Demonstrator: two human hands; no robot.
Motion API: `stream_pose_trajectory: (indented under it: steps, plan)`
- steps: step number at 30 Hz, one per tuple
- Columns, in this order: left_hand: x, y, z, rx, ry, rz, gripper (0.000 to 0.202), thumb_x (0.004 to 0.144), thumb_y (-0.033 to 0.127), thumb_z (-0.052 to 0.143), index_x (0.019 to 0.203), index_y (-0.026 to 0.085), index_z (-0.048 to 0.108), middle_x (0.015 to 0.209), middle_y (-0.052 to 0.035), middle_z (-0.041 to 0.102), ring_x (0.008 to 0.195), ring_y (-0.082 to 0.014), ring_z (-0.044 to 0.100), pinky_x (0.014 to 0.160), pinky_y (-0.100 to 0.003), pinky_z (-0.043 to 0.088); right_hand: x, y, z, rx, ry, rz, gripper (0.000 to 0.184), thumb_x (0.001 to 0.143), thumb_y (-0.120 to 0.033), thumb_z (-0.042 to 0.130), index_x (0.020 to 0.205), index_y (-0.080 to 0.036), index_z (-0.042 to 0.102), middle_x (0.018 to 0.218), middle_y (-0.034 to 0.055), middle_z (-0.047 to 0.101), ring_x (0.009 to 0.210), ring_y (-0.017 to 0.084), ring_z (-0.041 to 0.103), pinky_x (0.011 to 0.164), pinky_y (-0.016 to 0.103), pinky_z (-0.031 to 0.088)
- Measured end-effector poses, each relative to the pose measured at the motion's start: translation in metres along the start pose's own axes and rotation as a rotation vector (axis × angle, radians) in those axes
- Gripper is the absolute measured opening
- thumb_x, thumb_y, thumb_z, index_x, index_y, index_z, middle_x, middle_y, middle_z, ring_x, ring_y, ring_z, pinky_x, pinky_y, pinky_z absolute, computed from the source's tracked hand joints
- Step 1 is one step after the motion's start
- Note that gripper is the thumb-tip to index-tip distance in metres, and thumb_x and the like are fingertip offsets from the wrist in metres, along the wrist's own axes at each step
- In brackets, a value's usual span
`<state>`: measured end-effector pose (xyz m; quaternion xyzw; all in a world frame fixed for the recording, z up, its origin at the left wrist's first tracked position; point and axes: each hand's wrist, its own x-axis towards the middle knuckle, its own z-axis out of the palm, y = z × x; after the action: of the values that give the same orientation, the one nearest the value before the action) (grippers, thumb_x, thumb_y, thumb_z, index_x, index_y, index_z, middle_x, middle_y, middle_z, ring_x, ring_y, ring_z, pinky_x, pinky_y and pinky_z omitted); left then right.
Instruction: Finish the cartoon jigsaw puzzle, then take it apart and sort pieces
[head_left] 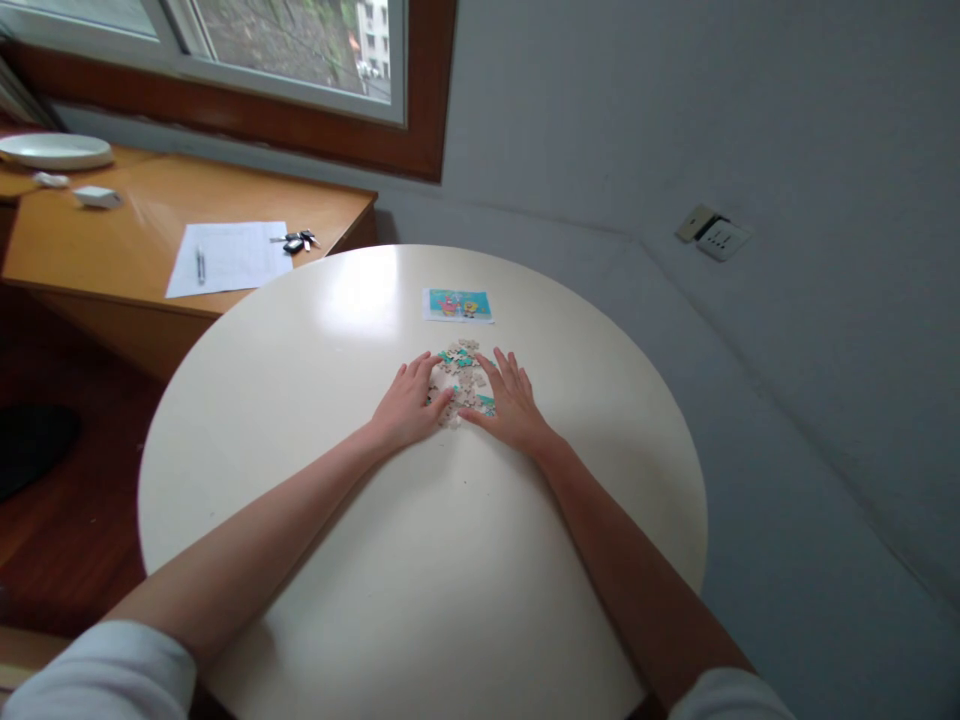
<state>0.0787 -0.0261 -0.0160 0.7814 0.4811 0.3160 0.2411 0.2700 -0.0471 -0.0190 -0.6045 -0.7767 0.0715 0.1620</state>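
A loose heap of small jigsaw puzzle pieces (466, 378) lies on the round white table (360, 590), some teal side up and many showing a pale grey-beige side. At the left edge of the heap rests my left hand (411, 402), its thumb and fingers apart around the pieces. My right hand (511, 404) flanks the other side with spread fingers, its thumb pointing toward the left thumb. Both hands appear to touch the outer pieces, and neither grips one. Beyond the heap lies a small picture card (459, 305) with pink and yellow cartoon figures on blue.
A wooden desk (150, 195) adjoins the table at the left. On it are a printed sheet (229, 258), a pen (200, 264), keys (296, 241), a white box (97, 197) and a round white object (56, 151). A wall with a socket (723, 239) bounds the right.
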Motion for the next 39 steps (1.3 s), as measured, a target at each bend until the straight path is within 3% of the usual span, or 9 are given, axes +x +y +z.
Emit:
stream_pose_trajectory:
  steps: [3,8,12,15,18,24,28,35,39]
  plan:
    - [0.005,-0.002,-0.003,-0.177,0.105,-0.056,0.045,0.083,0.039,0.045,0.122,0.016,0.044,0.133,-0.0163,0.045,0.125,-0.0256,0.041,0.105,-0.044,0.031,0.009,-0.002,-0.003,0.022,-0.026,-0.02,0.087,0.075,-0.065,0.05,0.145,-0.027,0.016,0.154,0.0104,0.008,0.141,0.031,0.0,0.109,0.056,0.011]
    - [0.012,-0.006,-0.003,-0.397,0.239,-0.076,0.037,0.085,0.039,0.044,0.115,0.018,0.045,0.127,-0.0134,0.049,0.123,-0.0226,0.043,0.106,-0.041,0.03,0.037,-0.007,-0.003,0.068,-0.097,0.007,0.083,0.079,-0.067,0.042,0.146,-0.029,0.011,0.154,0.0102,0.012,0.141,0.031,0.005,0.108,0.056,0.013]
    - [0.019,-0.01,-0.004,-0.631,0.342,-0.173,0.026,0.086,0.035,0.041,0.108,0.021,0.045,0.122,-0.01,0.052,0.117,-0.018,0.048,0.102,-0.035,0.035,0.048,-0.013,0.002,-0.016,-0.11,-0.066,0.066,0.079,-0.063,0.047,0.137,-0.033,0.037,0.149,0.0058,0.029,0.138,0.031,0.021,0.108,0.056,0.014]
    - [0.023,-0.014,-0.005,-0.756,0.378,-0.253,0.023,0.087,0.036,0.039,0.103,0.021,0.045,0.112,-0.0081,0.056,0.109,-0.0163,0.053,0.096,-0.032,0.039,0.043,-0.019,0.005,-0.008,0.029,-0.096,0.045,0.082,-0.051,0.053,0.121,-0.028,0.056,0.134,0.0069,0.049,0.124,0.027,0.042,0.103,0.046,0.03]
    - [0.026,-0.018,-0.005,-0.813,0.419,-0.292,0.02,0.088,0.037,0.038,0.098,0.021,0.046,0.104,-0.0065,0.058,0.103,-0.0157,0.055,0.092,-0.032,0.042,0.035,-0.023,0.006,0.028,0.122,-0.122,0.029,0.084,-0.038,0.054,0.106,-0.022,0.064,0.111,0.0089,0.06,0.104,0.022,0.053,0.092,0.037,0.041]
    - [0.028,-0.021,-0.004,-0.89,0.453,-0.344,0.017,0.086,0.036,0.039,0.09,0.021,0.047,0.087,-0.0037,0.058,0.089,-0.0139,0.058,0.084,-0.03,0.045,0.036,-0.022,-0.003,0.13,0.06,-0.175,0.025,0.083,-0.023,0.054,0.106,-0.017,0.062,0.1,0.0089,0.062,0.09,0.018,0.06,0.084,0.031,0.046]
    - [0.028,-0.023,-0.006,-0.925,0.451,-0.367,0.016,0.085,0.036,0.04,0.088,0.021,0.045,0.083,-0.0027,0.057,0.083,-0.0127,0.057,0.08,-0.028,0.046,0.045,-0.024,-0.025,0.186,0.036,-0.193,0.027,0.082,-0.017,0.053,0.107,-0.016,0.063,0.104,0.0093,0.066,0.095,0.019,0.061,0.086,0.032,0.046]
    - [0.028,-0.028,-0.004,-0.883,0.449,-0.326,0.02,0.083,0.041,0.039,0.088,0.021,0.044,0.08,-0.0019,0.055,0.079,-0.0125,0.057,0.076,-0.027,0.047,0.044,-0.029,-0.065,0.273,-0.038,-0.167,0.028,0.083,-0.019,0.048,0.106,-0.02,0.066,0.09,0.0056,0.071,0.078,0.016,0.065,0.075,0.03,0.049]
    - [0.027,-0.028,-0.003,-0.87,0.447,-0.313,0.02,0.083,0.04,0.04,0.087,0.022,0.044,0.081,-0.002,0.054,0.08,-0.013,0.057,0.077,-0.028,0.047,0.017,-0.02,-0.058,0.256,-0.038,-0.13,0.034,0.085,-0.029,0.049,0.117,-0.022,0.059,0.109,0.0085,0.066,0.1,0.021,0.062,0.089,0.038,0.047]
